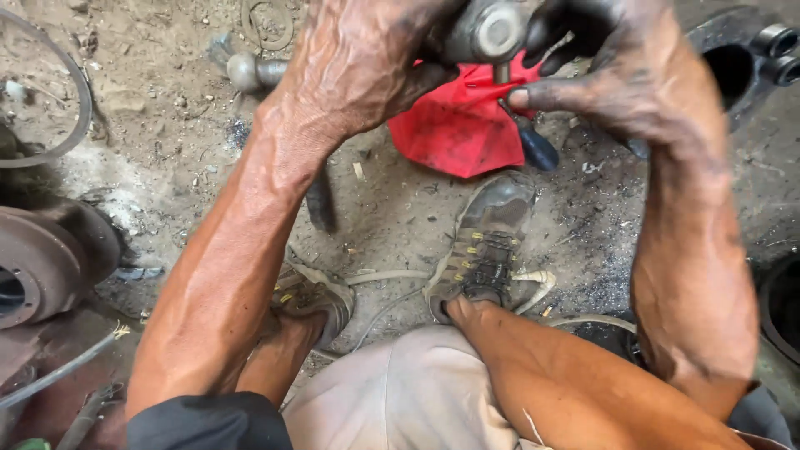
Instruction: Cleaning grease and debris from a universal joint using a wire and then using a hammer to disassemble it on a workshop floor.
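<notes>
Fingers of both hands wrapped on one grey round-headed steel part (490, 32), held up at the top of view. Left hand (362, 62) grips its left side, fingers curled tight. Right hand (621, 71), black with grease, grips the right side, index finger (542, 98) stretched along under the part toward its thin stem. Part sits between the two hands, clear of the ground.

Step, my read: part is being worked or turned by hand over the rag, mid-handling, not set down. Next move looks like it needs a firm two-hand hold and control of the stem end; greasy fingers could slip.

Below the fingers: one crumpled red cloth rag (462, 125) on the dirt floor (167, 142). One dark-handled tool (533, 146) lies just right of the rag. One grey metal ball-ended rod (250, 73) sits left of the left hand.

Count: two hands, two worn grey laced shoes (483, 246), one rusty round hub (42, 258) far left, one dark cast housing (742, 67) right of the right hand.
</notes>
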